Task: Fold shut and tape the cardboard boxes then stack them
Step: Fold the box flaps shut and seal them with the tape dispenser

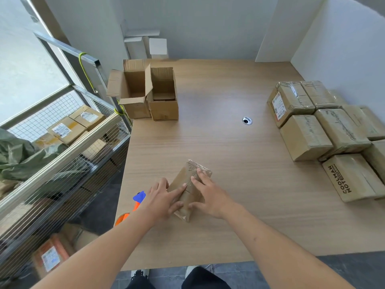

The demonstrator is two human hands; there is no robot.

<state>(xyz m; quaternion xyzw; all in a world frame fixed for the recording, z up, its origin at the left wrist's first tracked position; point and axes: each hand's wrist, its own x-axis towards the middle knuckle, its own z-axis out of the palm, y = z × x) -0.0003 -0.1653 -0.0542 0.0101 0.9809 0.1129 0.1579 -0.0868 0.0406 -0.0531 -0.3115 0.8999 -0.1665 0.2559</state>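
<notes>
A small closed cardboard box [185,184] lies on the wooden table [218,147] near its front left, with clear tape along its top seam. My left hand [162,200] rests on the box's left side, fingers stretched across the top. My right hand [208,192] presses flat on the right half, thumb against the near end. An orange and blue tape dispenser [133,205] lies just left of my left wrist, partly hidden by it. Two open boxes [145,94] stand at the far left of the table. Several taped boxes [325,130] are stacked along the right edge.
A wire-mesh cart [62,155] with more parcels and a green sack stands left of the table. A round cable hole [247,120] sits mid-table. White walls close in behind and to the right. My shoes show below the table's front edge.
</notes>
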